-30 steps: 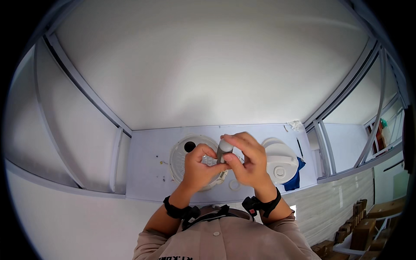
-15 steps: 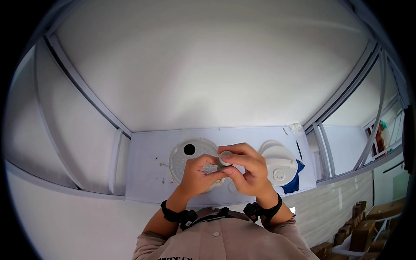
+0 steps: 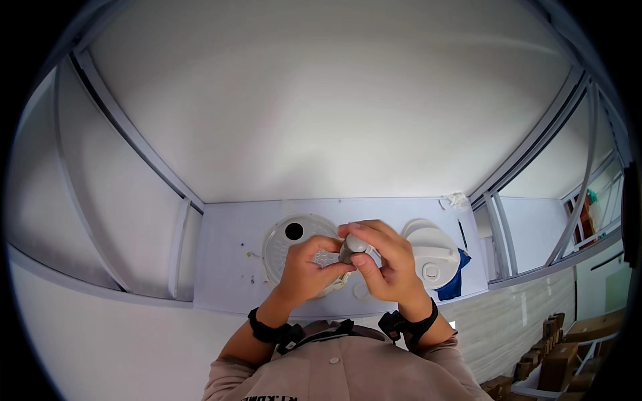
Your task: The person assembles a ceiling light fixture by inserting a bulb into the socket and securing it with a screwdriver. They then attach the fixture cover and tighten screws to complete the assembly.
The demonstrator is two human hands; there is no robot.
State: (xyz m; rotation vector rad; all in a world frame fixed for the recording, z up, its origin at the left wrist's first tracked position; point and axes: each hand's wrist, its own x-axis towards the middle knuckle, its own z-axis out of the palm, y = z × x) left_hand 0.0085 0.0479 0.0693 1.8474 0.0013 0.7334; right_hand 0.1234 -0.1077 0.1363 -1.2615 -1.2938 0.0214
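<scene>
Between both hands, above the table, is a small grey cylindrical part with a rounded, lighter grey top (image 3: pixel 356 243). My left hand (image 3: pixel 304 273) pinches its lower left side with thumb and fingers. My right hand (image 3: pixel 386 264) curls around the cap-like top from the right, its fingers closed on it. Beneath and left of the hands lies a round white basin-like piece (image 3: pixel 273 254) with a dark round hole near its far edge; my left hand hides part of it. A white rounded housing with a handle-like bar (image 3: pixel 433 257) lies to the right of my right hand.
The white table (image 3: pixel 224 267) bears small scattered bits (image 3: pixel 250 254) at the left. A blue cloth (image 3: pixel 453 286) is tucked by the housing. A dark thin rod (image 3: pixel 463 234) and crumpled white material (image 3: pixel 457 200) lie at the far right. Cardboard boxes (image 3: pixel 558 364) stand on the floor.
The grey part has tilted and now shows more of its side and rounded top. My right fingers have shifted around the top; my left hand stays nearly in place.
</scene>
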